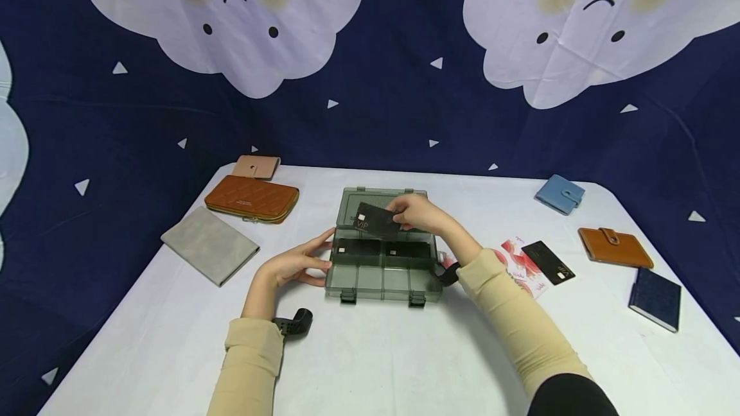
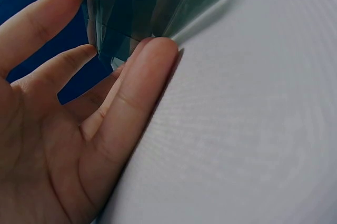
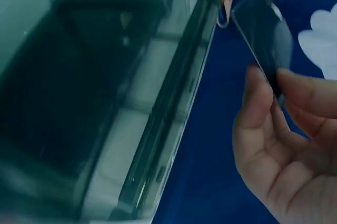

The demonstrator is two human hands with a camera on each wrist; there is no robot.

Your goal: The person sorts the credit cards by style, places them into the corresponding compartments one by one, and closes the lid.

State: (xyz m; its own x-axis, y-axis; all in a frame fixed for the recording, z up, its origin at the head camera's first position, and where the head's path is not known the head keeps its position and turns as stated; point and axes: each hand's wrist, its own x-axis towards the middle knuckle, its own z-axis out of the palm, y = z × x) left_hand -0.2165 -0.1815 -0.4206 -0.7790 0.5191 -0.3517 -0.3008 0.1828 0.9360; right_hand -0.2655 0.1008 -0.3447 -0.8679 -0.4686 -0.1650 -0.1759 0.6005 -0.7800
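A smoky clear plastic box (image 1: 381, 281) stands open in the middle of the white table, with two black cards (image 1: 358, 248) lying in its compartments. My right hand (image 1: 417, 212) pinches a black VIP card (image 1: 377, 221) by its right end, above the box. In the right wrist view the card (image 3: 260, 37) sits between thumb and fingers beside the box wall (image 3: 174, 103). My left hand (image 1: 297, 264) rests with straight fingers against the box's left side; its fingertips (image 2: 158, 50) touch the box corner (image 2: 137, 13).
At the left lie a grey folder (image 1: 209, 244), a brown quilted wallet (image 1: 252, 198) and a pink wallet (image 1: 257, 166). At the right are a blue wallet (image 1: 559, 194), a tan wallet (image 1: 615, 246), a navy notebook (image 1: 656, 298), a black card (image 1: 548, 262) and a red-patterned card (image 1: 523, 269).
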